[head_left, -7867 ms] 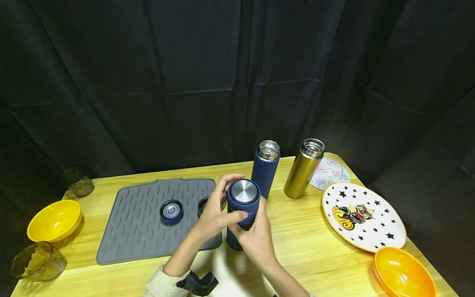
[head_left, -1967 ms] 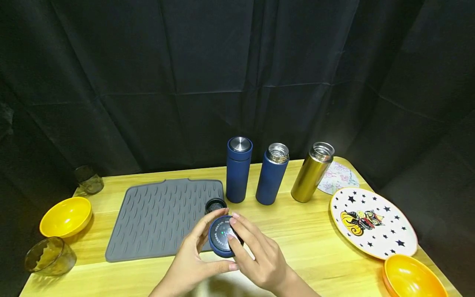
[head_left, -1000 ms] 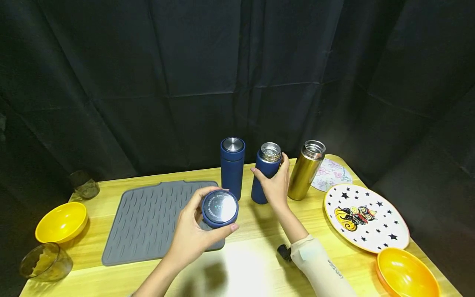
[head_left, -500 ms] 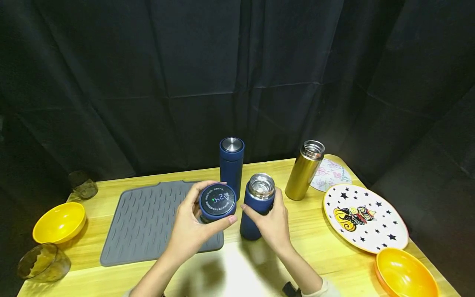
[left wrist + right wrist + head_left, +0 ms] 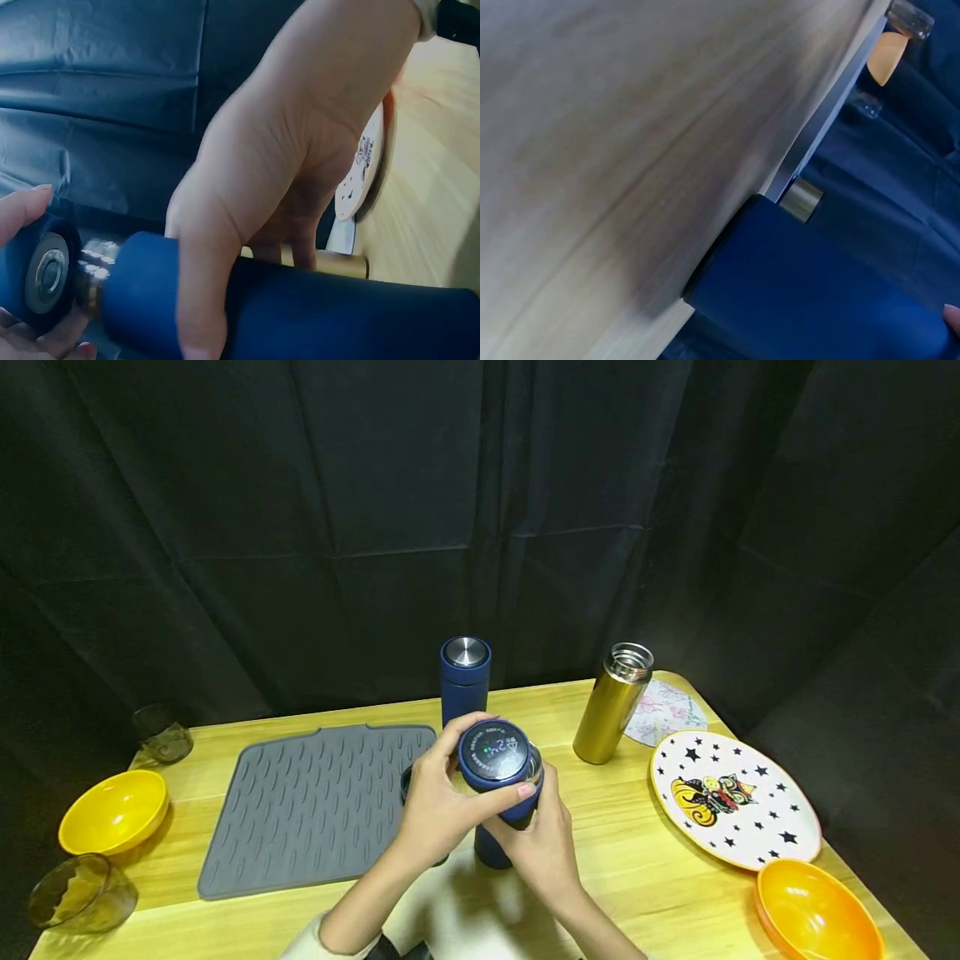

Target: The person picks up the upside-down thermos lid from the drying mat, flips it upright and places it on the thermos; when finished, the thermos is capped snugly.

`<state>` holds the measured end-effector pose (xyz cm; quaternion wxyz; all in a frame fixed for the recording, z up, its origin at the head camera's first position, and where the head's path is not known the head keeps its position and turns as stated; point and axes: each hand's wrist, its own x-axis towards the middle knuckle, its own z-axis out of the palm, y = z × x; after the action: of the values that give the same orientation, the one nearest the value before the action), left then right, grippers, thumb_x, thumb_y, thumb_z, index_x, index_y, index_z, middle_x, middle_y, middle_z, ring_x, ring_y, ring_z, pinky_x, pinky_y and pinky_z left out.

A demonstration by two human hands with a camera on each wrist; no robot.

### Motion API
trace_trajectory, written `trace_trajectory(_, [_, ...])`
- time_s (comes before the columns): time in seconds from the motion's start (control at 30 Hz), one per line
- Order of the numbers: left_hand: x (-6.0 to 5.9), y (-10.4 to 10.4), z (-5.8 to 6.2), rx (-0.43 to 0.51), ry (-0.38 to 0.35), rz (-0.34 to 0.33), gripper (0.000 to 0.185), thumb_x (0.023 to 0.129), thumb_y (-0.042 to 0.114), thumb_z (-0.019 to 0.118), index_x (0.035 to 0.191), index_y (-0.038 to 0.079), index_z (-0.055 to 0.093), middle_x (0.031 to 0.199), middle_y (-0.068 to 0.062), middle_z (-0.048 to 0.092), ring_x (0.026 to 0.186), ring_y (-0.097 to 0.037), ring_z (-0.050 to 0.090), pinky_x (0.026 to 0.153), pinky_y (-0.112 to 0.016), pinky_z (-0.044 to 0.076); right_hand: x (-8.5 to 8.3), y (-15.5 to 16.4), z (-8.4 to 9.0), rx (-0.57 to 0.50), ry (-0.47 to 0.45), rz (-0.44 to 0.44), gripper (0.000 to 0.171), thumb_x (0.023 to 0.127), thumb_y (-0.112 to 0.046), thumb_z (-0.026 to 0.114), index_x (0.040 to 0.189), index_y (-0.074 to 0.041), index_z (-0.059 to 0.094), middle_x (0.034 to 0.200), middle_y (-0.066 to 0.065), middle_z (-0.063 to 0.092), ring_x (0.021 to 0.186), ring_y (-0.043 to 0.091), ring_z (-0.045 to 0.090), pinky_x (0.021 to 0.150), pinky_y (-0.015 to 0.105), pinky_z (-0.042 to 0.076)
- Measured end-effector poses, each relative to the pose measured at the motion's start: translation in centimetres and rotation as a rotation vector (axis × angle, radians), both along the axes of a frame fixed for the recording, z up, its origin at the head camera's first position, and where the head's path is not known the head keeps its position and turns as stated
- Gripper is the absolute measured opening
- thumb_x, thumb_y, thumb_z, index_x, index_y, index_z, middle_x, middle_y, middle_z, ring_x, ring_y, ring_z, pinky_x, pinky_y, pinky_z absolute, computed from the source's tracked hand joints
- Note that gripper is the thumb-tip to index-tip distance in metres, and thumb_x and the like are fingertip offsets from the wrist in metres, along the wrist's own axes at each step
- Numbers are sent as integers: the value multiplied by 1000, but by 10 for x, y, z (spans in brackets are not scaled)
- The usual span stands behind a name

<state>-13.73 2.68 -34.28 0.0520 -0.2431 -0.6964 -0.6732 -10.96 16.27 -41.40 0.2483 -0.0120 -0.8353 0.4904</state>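
L hand [image 5: 438,806] has the blue lid [image 5: 494,752] pinched by its rim, thumb near side, fingers curled over the far edge; lid sits right at the mouth of the blue flask [image 5: 498,839], display face up w/ a small green glow; R hand [image 5: 542,843] wraps the flask body just below the lid, fingers curled round it, flask upright at centre of the table [image 5: 637,868], just off the mat's right edge; L wrist view shows the lid [image 5: 41,274] just beside the steel neck, a sliver of threads bare between them, so not seated, and the other hand [image 5: 300,180] clamped round the flask [image 5: 315,311]; R wrist view is mostly blurred wood and the flask's blue side [image 5: 810,300], hand itself barely in shot; behind, a capped blue flask [image 5: 465,685] stands upright; to its right a gold flask [image 5: 612,703], open-mouthed, apart from both; grey mat [image 5: 315,806] left of centre, a small dark cap [image 5: 406,783] at its right edge, half hidden by the L hand; star plate [image 5: 735,797] far right, floral coaster [image 5: 667,710] behind it; orange bowl [image 5: 817,914] at near right corner; yellow bowl [image 5: 112,810] far left, amber glass [image 5: 78,893] in front of it, another glass [image 5: 161,735] at back-left corner.
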Motion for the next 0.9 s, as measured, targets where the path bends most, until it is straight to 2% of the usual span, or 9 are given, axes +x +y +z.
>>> trace_trajectory(0.2, [-13, 19, -11, -27, 3, -10, 64, 70, 18, 89, 127, 17, 61, 118, 1, 68, 107, -13, 62, 94, -38, 51, 1, 1, -3, 28, 46, 36, 70, 71, -8, 87, 128, -9, 47, 115, 9, 68, 105, 25, 66, 88, 45, 53])
trace_trajectory(0.33, [-15, 21, -22, -50, 24, 4, 64, 69, 20, 90, 126, 18, 61, 120, 2, 68, 110, -12, 63, 97, -41, 50, 1, 0, -4, 42, 46, 11, 68, 70, -7, 86, 127, -9, 48, 113, 8, 69, 106, 26, 66, 90, 48, 52])
trace_trajectory(0.43, [-18, 19, -26, -56, 50, -26, 64, 71, 20, 89, 129, 19, 60, 122, 3, 67, 112, -13, 62, 97, -39, 50, 0, 1, -3, 29, 31, 3, 70, 69, -7, 87, 128, -9, 49, 113, 8, 69, 107, 26, 65, 92, 49, 51])
trace_trajectory(0.5, [-22, 16, -26, -56, 58, -82, 65, 73, 18, 88, 131, 19, 59, 124, 2, 64, 112, -14, 60, 96, -38, 51, 0, 1, -2, 25, 22, 1, 71, 69, -9, 87, 128, -10, 49, 113, 7, 69, 108, 25, 66, 91, 48, 51])
trace_trajectory(0.6, [-30, 11, -27, -37, 53, -212, 66, 76, 14, 84, 136, 17, 56, 126, -3, 57, 114, -17, 57, 97, -35, 49, -1, 1, -1, 8, 6, 11, 70, 70, -10, 87, 128, -11, 49, 113, 7, 69, 107, 23, 66, 92, 48, 51])
trace_trajectory(0.67, [-34, 8, -29, -10, 42, -308, 68, 79, 14, 80, 141, 15, 51, 131, -8, 54, 118, -21, 55, 101, -34, 47, -1, 1, -1, 0, -6, 18, 69, 70, -11, 87, 128, -11, 48, 112, 6, 69, 106, 23, 66, 91, 47, 51])
trace_trajectory(0.73, [-36, 6, -30, 9, 44, -373, 74, 81, 16, 76, 147, 12, 43, 138, -12, 51, 124, -25, 52, 106, -35, 42, -1, 1, -1, -11, -11, 25, 70, 70, -11, 87, 129, -12, 48, 112, 6, 69, 105, 23, 66, 90, 47, 50])
trace_trajectory(0.8, [-36, 7, -32, -2, 61, -366, 81, 80, 20, 77, 150, 12, 36, 143, -13, 48, 128, -24, 50, 109, -36, 40, -1, 2, -1, -11, -7, 25, 71, 70, -10, 87, 129, -11, 48, 112, 7, 69, 105, 23, 66, 89, 47, 51])
trace_trajectory(0.9, [-33, 13, -34, -19, 99, -265, 83, 77, 21, 82, 147, 11, 37, 142, -11, 48, 126, -19, 51, 108, -33, 42, -1, 2, -2, 5, 7, 23, 71, 69, -9, 87, 129, -9, 48, 113, 8, 69, 107, 24, 66, 90, 47, 51])
